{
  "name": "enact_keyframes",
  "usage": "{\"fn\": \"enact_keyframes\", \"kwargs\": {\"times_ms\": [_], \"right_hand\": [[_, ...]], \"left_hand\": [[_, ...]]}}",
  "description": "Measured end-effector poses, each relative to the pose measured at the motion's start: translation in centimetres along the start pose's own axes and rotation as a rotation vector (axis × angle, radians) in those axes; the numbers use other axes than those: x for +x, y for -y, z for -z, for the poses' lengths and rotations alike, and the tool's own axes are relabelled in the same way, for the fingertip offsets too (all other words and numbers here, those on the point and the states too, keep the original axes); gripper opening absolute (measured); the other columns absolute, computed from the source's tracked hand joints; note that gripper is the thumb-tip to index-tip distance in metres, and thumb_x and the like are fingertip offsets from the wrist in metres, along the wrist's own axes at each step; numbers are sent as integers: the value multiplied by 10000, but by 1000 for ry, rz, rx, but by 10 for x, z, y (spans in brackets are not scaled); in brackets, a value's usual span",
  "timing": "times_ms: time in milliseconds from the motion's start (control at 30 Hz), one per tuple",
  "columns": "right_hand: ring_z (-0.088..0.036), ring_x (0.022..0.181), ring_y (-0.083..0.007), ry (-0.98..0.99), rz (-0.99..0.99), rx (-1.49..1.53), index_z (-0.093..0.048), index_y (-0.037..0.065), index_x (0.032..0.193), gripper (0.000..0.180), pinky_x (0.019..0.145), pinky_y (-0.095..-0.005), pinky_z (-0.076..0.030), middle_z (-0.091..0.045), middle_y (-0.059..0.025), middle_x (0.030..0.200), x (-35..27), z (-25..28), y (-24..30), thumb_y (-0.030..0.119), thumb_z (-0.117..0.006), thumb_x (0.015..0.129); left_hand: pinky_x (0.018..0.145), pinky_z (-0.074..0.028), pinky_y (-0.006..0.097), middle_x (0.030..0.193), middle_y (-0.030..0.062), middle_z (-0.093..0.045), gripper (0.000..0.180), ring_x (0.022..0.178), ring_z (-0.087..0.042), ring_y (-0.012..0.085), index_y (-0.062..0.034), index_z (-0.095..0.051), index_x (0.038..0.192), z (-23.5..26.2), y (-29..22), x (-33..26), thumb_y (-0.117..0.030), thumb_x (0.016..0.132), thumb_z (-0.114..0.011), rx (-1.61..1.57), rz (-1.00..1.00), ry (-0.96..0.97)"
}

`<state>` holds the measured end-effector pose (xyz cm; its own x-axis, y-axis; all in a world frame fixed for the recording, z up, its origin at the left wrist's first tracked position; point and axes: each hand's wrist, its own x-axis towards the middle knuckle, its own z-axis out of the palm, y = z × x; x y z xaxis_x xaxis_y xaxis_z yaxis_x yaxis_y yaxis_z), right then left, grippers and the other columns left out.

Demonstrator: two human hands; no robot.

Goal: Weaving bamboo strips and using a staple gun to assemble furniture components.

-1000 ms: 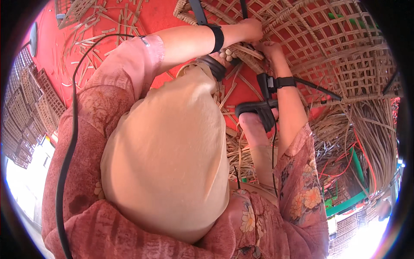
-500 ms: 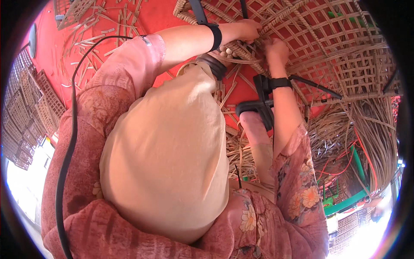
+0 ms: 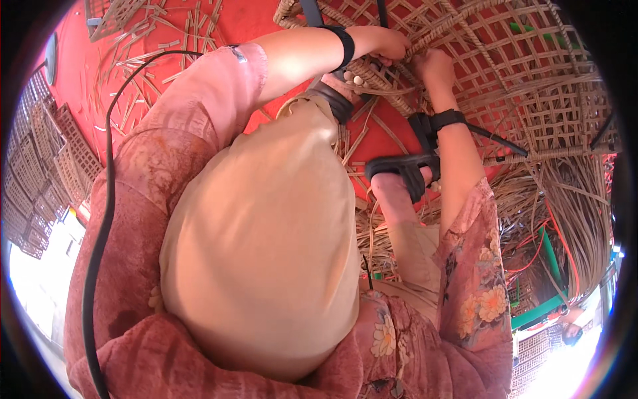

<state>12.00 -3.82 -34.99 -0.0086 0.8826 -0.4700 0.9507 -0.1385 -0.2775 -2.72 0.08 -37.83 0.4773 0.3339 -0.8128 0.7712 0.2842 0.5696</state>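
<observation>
A large brown openwork woven piece (image 3: 512, 60), with cord-wrapped rims and dark frame rods, lies across the upper right. At its near wrapped edge, my left hand (image 3: 391, 46) is closed with bent fingers around the rim. Just right of it, my right hand (image 3: 435, 70) is closed like a fist beside the same edge, apparently pinching a thin weaving strip; its fingertips are partly hidden. Loose brown strips (image 3: 392, 92) trail from the rim below both hands. Each wrist wears a black strap.
Cut strip scraps (image 3: 179, 46) litter the red floor covering (image 3: 80, 50). Long strips hang in a thick bundle (image 3: 578, 219) at right, near a green frame (image 3: 541, 311). Woven panels (image 3: 40, 179) stand at far left. My sandalled foot (image 3: 405, 173) is below the work. A person (image 3: 573, 329) appears at lower right.
Both hands have shifted slightly right, still close together at the rim. My right hand has turned and its forearm has swung right. The woven piece has barely moved.
</observation>
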Motion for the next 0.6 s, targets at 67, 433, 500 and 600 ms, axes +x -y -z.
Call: {"fn": "enact_keyframes", "kwargs": {"times_ms": [67, 433, 500, 600], "right_hand": [[-622, 864, -398, 19, 4, 18, -688, 7, 844, 262, 730, -482, -498, -658, -212, 876, 2, -2, 1, 256, -623, 797], [-607, 612, -165, 417, -126, 606, -653, -36, 846, 177, 536, -301, -462, -608, -95, 625, 24, -19, -37, 111, -620, 753], [-603, 603, -155, 386, -168, 711, -639, -46, 850, 166, 521, -276, -446, -590, -86, 606, 15, -22, -31, 85, -622, 749], [-622, 676, -212, 425, -192, 611, -655, -21, 876, 208, 572, -311, -462, -615, -131, 690, 13, -10, -31, 128, -634, 733]], "left_hand": [[464, -436, 301, 753, 83, -644, 516, 574, -585, 180, -132, -450, 1344, -3, -3, 6, -84, 832, -499, 56, -8, -32], [786, -529, 462, 1100, 100, -651, 288, 1005, -627, 297, -150, -645, 1122, -4, -26, -20, -150, 847, -559, 825, -124, -181], [798, -525, 465, 1106, 97, -648, 302, 1017, -622, 296, -158, -632, 1141, -7, -18, -22, -148, 850, -552, 825, -121, -204], [818, -517, 468, 1112, 94, -644, 322, 1028, -617, 295, -165, -614, 1165, -7, -11, -22, -143, 851, -546, 793, -133, -232]]}}
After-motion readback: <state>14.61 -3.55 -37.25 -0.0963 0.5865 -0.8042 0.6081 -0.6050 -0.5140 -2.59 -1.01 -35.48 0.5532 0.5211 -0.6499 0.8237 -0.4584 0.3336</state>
